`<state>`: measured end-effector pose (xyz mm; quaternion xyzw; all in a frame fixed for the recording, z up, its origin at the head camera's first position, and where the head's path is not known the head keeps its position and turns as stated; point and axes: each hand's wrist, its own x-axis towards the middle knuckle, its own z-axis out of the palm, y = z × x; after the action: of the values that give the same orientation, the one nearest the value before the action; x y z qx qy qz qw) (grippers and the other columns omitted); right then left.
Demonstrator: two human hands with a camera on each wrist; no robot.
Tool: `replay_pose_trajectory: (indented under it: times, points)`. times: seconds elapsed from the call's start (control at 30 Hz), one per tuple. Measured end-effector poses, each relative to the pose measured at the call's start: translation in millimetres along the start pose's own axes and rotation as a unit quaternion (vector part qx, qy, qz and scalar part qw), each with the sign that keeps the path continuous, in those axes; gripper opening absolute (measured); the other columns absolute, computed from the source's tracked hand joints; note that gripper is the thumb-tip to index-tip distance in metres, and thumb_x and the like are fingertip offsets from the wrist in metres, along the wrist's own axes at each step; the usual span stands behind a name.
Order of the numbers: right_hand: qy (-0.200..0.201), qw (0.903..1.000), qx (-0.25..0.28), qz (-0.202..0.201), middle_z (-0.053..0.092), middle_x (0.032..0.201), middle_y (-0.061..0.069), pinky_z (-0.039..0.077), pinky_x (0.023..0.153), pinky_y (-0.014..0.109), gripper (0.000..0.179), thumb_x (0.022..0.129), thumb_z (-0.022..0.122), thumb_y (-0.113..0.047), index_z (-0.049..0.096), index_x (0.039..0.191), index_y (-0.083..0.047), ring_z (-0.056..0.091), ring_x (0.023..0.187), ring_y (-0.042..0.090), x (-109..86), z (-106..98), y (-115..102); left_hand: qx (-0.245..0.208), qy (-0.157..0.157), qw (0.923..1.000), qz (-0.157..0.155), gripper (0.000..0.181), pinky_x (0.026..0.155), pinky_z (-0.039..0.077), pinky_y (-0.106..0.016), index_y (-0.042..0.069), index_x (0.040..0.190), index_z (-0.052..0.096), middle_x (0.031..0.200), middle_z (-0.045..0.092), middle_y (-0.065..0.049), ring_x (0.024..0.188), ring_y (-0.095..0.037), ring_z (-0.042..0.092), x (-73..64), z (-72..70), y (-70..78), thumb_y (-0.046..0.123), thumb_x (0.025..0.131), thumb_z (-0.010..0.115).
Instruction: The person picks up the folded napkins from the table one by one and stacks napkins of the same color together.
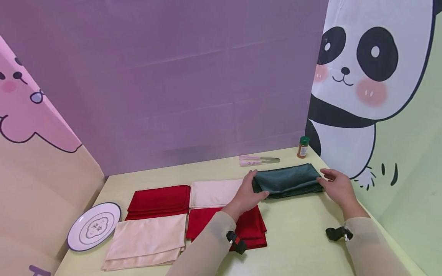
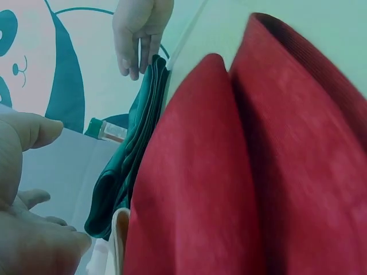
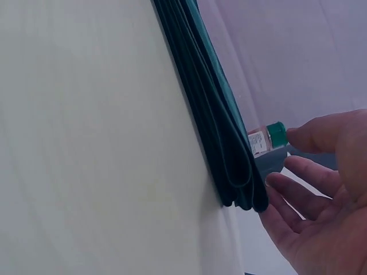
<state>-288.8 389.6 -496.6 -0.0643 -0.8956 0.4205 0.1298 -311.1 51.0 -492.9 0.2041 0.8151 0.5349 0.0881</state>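
A dark green folded cloth [image 1: 288, 180], satin-like and stacked in several layers, lies at the right of the table. My left hand [image 1: 246, 195] is at its left end, thumb by the front corner and fingers by the back one. In the left wrist view the fingers of that hand [image 2: 34, 206] are spread, not curled round the cloth. At the opposite end my right hand [image 1: 338, 188] has its fingertips right at the cloth's edge. The right wrist view shows this hand [image 3: 327, 195] with loosely bent fingers beside the folded layers.
Two red folded cloths [image 1: 160, 199], [image 1: 248, 228] and two pale pink ones [image 1: 146, 239], [image 1: 214, 193] lie left of the green cloth. A blue-rimmed plate [image 1: 77, 235] sits far left. Pink-handled tongs [image 1: 257, 160] and a green-capped jar [image 1: 302, 147] stand along the back.
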Motion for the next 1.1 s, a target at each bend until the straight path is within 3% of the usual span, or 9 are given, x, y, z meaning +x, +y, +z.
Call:
replay_pose_trajectory:
  times: [0.17,0.43,0.6,0.93,1.1]
  points:
    - [0.002,0.9998,0.015,0.01,0.048,0.146,0.04,0.046,0.103,0.064,0.057,0.108,0.058,-0.034,0.051,0.147,0.008,0.048,0.132,0.058,-3.9,1.0,-10.2,0.024,0.001,0.9995,0.022,0.081,0.12,0.034,-0.052,0.018,0.166,0.027,0.174,0.017,-0.002,0.158,-0.026,0.021,-7.3,-8.6,-2.1,0.03,0.099,0.072]
    - [0.008,0.9996,-0.024,0.013,0.038,0.153,0.04,0.038,0.105,0.074,0.063,0.107,0.057,-0.04,0.047,0.151,0.005,0.037,0.139,0.06,-6.0,2.7,-19.7,0.041,0.026,0.9984,0.031,0.079,0.119,0.035,-0.054,0.024,0.165,0.034,0.171,0.026,0.002,0.155,-0.025,0.026,-19.3,-23.3,-13.7,0.04,0.098,0.072]
    - [-0.002,0.9998,-0.013,0.017,0.038,0.154,0.038,0.038,0.106,0.073,0.065,0.107,0.058,-0.043,0.047,0.152,0.002,0.036,0.141,0.059,-7.2,5.0,-23.6,0.056,0.036,0.9964,0.052,0.078,0.118,0.036,-0.055,0.023,0.164,0.035,0.17,0.028,-0.001,0.155,-0.027,0.028,-30.8,-37.3,-14.6,0.038,0.098,0.072]
    - [-0.029,0.9993,-0.012,-0.018,0.041,0.154,0.037,0.037,0.107,0.072,0.073,0.104,0.062,-0.049,0.044,0.155,0.001,0.038,0.14,0.057,-9.2,18.2,-30.8,0.066,0.055,0.9938,0.071,0.076,0.116,0.038,-0.056,0.025,0.162,0.039,0.169,0.03,0.001,0.154,-0.027,0.03,-51.0,-59.5,-22.9,0.04,0.097,0.074]
    - [-0.041,0.9986,0.002,-0.032,0.042,0.152,0.037,0.039,0.107,0.07,0.077,0.103,0.063,-0.051,0.043,0.155,0.001,0.04,0.138,0.058,-14.0,25.0,-40.5,0.071,0.068,0.9931,0.065,0.073,0.115,0.04,-0.056,0.027,0.161,0.041,0.167,0.034,0.003,0.152,-0.026,0.032,-60.8,-69.1,-23.0,0.039,0.096,0.074]
